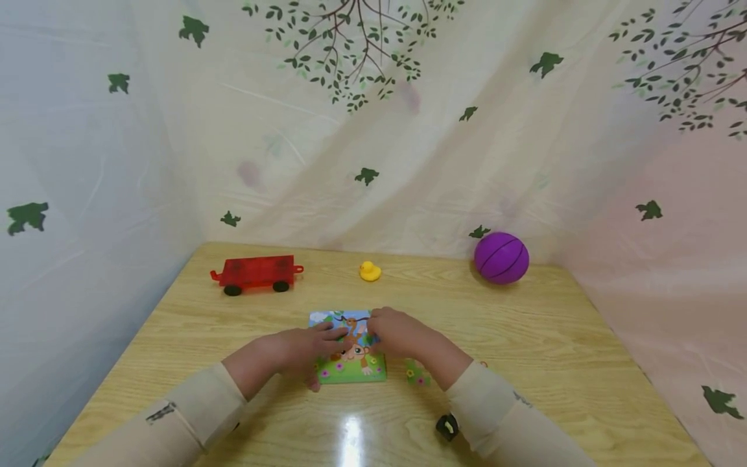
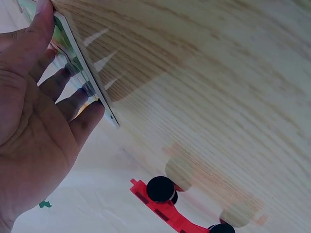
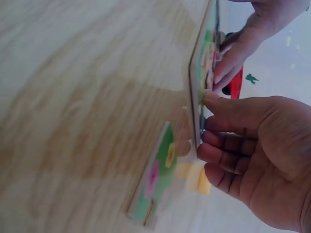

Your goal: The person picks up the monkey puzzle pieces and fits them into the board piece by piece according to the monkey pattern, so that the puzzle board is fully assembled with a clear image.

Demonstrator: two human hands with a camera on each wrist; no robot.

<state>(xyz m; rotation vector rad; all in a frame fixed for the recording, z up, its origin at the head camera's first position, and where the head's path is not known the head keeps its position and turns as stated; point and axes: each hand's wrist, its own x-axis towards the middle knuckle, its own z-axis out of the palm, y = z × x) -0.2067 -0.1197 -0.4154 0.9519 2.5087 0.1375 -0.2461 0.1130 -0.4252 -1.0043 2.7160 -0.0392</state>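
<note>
A jigsaw puzzle board [image 1: 353, 372] with a monkey on green and blue lies flat near the middle of the table. My left hand [image 1: 296, 350] rests on its left part, fingers spread fairly straight over the picture and thumb by the near left edge. At the board's right side, my right hand [image 1: 403, 332] has its fingers curled and grips the edge between thumb and fingertips; the hand hides the upper right corner. Just right of the board lies a loose puzzle piece [image 3: 158, 174], green with flowers, partly covered by the right wrist in the head view.
A red toy wagon [image 1: 259, 272] stands at the back left, a yellow rubber duck [image 1: 370, 272] at the back middle, and a purple ball [image 1: 502, 258] at the back right. Beside the right sleeve is a small black object [image 1: 447, 427]. Leaf-printed cloth hangs around the table.
</note>
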